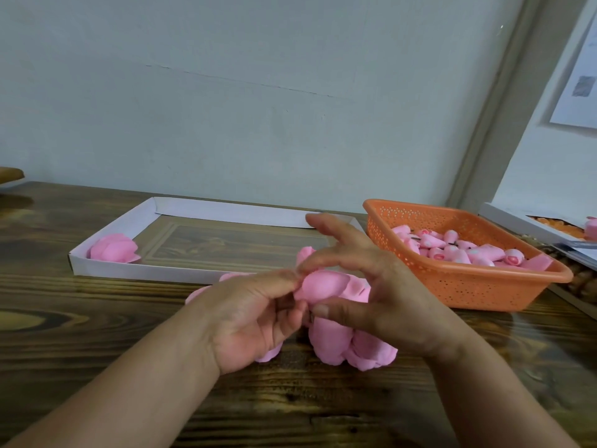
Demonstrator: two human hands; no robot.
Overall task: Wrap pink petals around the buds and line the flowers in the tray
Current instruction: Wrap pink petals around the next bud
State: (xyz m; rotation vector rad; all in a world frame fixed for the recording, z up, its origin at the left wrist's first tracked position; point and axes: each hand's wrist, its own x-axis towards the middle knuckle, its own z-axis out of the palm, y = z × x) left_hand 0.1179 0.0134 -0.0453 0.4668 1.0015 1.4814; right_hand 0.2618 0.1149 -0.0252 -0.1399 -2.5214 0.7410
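Between both hands sits a pink flower bud with a petal (pixel 323 287) partly around it, held just above the table. My left hand (pixel 255 315) pinches its left end with thumb and fingertips. My right hand (pixel 365 282) pinches it from the right with thumb below and a bent finger on top, the other fingers spread. Loose pink petals (pixel 339 345) lie in a heap under the hands. One finished pink flower (pixel 113 248) lies in the left corner of the white tray (pixel 226 210).
An orange perforated basket (pixel 468 286) at the right holds several pink buds (pixel 458 248). Behind it at the far right stand white boxes (pixel 507 216) with orange contents. The wooden table (pixel 80 318) runs up to a pale wall.
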